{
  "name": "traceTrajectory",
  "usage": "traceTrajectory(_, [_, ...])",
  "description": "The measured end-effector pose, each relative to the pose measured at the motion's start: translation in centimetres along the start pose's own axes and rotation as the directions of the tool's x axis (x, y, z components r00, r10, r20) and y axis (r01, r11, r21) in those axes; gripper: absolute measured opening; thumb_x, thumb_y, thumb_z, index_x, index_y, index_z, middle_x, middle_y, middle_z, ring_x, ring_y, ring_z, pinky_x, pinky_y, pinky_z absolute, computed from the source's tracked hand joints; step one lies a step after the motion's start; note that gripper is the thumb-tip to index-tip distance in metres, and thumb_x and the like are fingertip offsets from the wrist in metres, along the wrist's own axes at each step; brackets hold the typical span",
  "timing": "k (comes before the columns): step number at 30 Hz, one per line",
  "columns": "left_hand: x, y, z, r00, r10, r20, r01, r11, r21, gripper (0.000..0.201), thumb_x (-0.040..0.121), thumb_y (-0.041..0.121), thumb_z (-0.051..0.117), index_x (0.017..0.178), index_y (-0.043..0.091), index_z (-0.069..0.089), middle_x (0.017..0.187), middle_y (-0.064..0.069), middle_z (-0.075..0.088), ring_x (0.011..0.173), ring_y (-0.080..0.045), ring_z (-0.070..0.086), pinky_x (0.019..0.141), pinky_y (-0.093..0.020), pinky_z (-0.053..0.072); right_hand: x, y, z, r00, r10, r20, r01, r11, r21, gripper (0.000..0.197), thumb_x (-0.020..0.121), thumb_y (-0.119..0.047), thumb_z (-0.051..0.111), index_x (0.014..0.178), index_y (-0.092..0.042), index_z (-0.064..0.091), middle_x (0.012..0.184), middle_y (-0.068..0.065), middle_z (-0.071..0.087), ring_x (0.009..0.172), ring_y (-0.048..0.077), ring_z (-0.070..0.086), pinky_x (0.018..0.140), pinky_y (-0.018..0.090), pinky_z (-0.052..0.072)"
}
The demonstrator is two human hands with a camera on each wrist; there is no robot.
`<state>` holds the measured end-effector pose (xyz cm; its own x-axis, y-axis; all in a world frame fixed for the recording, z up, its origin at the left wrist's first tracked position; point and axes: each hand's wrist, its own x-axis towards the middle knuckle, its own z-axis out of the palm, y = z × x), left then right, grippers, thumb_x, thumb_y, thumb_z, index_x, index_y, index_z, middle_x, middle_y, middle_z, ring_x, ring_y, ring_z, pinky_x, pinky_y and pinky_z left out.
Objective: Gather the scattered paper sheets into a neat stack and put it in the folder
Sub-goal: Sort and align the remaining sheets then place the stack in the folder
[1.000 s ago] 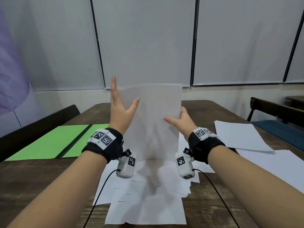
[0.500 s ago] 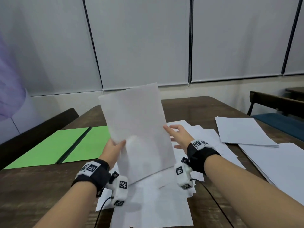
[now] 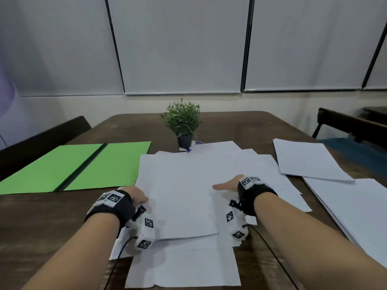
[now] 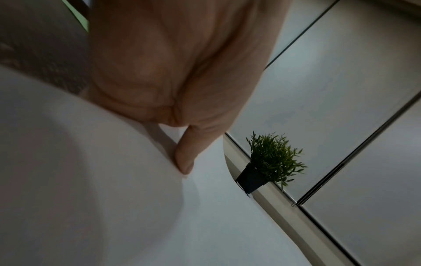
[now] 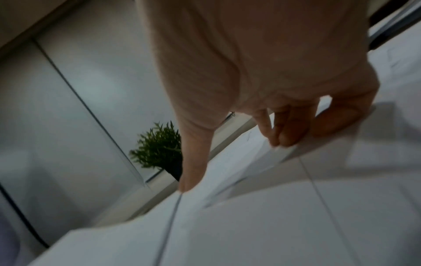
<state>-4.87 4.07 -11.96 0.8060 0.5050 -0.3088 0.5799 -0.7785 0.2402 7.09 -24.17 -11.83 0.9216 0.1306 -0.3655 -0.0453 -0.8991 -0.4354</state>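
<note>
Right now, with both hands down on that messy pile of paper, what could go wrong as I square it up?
1. The paper pile is fanned at many angles; pushing inward from the left hand and right hand may buckle or crease sheets.
2. The potted plant stands at the pile's far edge; sliding sheets forward might tip it.
3. The separate sheets on the right could get left out of the green folder.

The head camera looks forward and down along the table [image 3: 240,126] from its near edge. Each wrist camera sits low and close over the paper sheets [image 3: 184,195], facing the far edge; all three share the potted plant [image 3: 183,120].
</note>
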Motion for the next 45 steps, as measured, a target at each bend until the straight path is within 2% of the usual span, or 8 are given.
traceTrajectory(6, [0.6, 0.1, 0.1, 0.998, 0.007, 0.062, -0.022, 0.972, 0.233, 0.043, 0.105, 0.025, 0.030, 0.142, 0.005, 0.039, 0.146, -0.012, 0.042, 0.134, -0.026, 0.040, 0.109, -0.031, 0.030, -0.4, -0.5, 0.5, 0.999, -0.027, -0.045, 0.010, 0.939, -0.343, 0.095, 0.065, -0.086, 0.051, 0.135, -0.021, 0.050, 0.141, 0.008, 0.048, 0.131, 0.031, 0.040, 0.109, 0.040, 0.033])
traceTrajectory(16, [0.3, 0.4, -0.3, 0.990, 0.011, 0.138, -0.059, 0.937, 0.344, 0.048, 0.105, 0.034, 0.026, 0.136, 0.003, 0.047, 0.143, -0.014, 0.045, 0.132, -0.025, 0.042, 0.106, -0.029, 0.031, -0.4, 2.2, -2.2, 0.998, 0.024, -0.059, -0.046, 0.916, -0.398, 0.094, 0.063, -0.079, 0.065, 0.129, -0.013, 0.055, 0.131, 0.007, 0.058, 0.118, 0.027, 0.054, 0.101, 0.035, 0.044])
traceTrajectory(23, [0.0, 0.5, -0.5, 0.991, 0.034, 0.132, -0.071, 0.956, 0.286, 0.047, 0.106, 0.030, 0.022, 0.137, 0.003, 0.045, 0.144, -0.014, 0.043, 0.133, -0.024, 0.041, 0.105, -0.027, 0.030, -1.8, 2.5, -3.0, 1.000, 0.019, 0.011, -0.011, 0.867, -0.498, 0.094, 0.073, -0.081, 0.051, 0.140, -0.016, 0.046, 0.144, 0.008, 0.047, 0.129, 0.027, 0.046, 0.103, 0.034, 0.036])
traceTrajectory(28, [-0.4, 0.8, -0.6, 0.993, 0.014, 0.121, -0.047, 0.959, 0.278, 0.048, 0.106, 0.031, 0.022, 0.136, 0.002, 0.046, 0.145, -0.014, 0.043, 0.134, -0.023, 0.040, 0.104, -0.025, 0.030, -1.7, 1.4, -4.8, 1.000, -0.011, -0.018, 0.003, 0.919, -0.395, 0.070, 0.075, -0.074, 0.058, 0.113, -0.016, 0.062, 0.136, 0.009, 0.055, 0.116, 0.028, 0.053, 0.095, 0.036, 0.040])
traceTrajectory(31, [-0.6, 0.8, -0.5, 0.993, -0.007, 0.114, -0.024, 0.962, 0.273, 0.048, 0.106, 0.030, 0.021, 0.136, 0.002, 0.046, 0.145, -0.014, 0.043, 0.133, -0.023, 0.040, 0.104, -0.025, 0.030, 0.3, 1.2, -4.6, 0.999, -0.045, -0.016, 0.039, 0.962, -0.270, 0.080, 0.068, -0.072, 0.067, 0.126, -0.018, 0.053, 0.139, 0.008, 0.051, 0.117, 0.030, 0.052, 0.087, 0.036, 0.046])
traceTrajectory(34, [-0.2, 0.6, -0.4, 0.994, -0.007, 0.108, -0.022, 0.966, 0.258, 0.048, 0.106, 0.030, 0.021, 0.135, 0.001, 0.047, 0.144, -0.014, 0.044, 0.133, -0.024, 0.041, 0.105, -0.027, 0.030, 2.0, 1.4, -3.3, 0.997, -0.078, -0.007, 0.074, 0.966, -0.249, 0.106, 0.061, -0.070, 0.074, 0.145, -0.019, 0.032, 0.147, 0.007, 0.041, 0.128, 0.032, 0.045, 0.104, 0.045, 0.039])
traceTrajectory(39, [0.0, 0.5, -0.3, 0.994, -0.004, 0.107, -0.027, 0.957, 0.289, 0.047, 0.106, 0.029, 0.021, 0.138, 0.003, 0.044, 0.144, -0.014, 0.044, 0.133, -0.025, 0.041, 0.105, -0.028, 0.030, 1.7, 1.6, -2.5, 0.999, -0.052, -0.004, 0.047, 0.927, -0.373, 0.093, 0.063, -0.065, 0.076, 0.135, -0.016, 0.045, 0.137, 0.007, 0.051, 0.121, 0.031, 0.051, 0.097, 0.041, 0.043])
traceTrajectory(45, [0.2, 0.2, -0.3, 0.995, -0.004, 0.096, -0.022, 0.962, 0.271, 0.047, 0.106, 0.030, 0.022, 0.140, 0.005, 0.042, 0.146, -0.013, 0.042, 0.134, -0.025, 0.040, 0.106, -0.028, 0.030, 1.1, 2.3, -2.8, 0.999, -0.036, -0.011, 0.031, 0.958, -0.285, 0.089, 0.060, -0.061, 0.080, 0.132, -0.017, 0.051, 0.130, 0.005, 0.058, 0.117, 0.029, 0.055, 0.094, 0.036, 0.046])
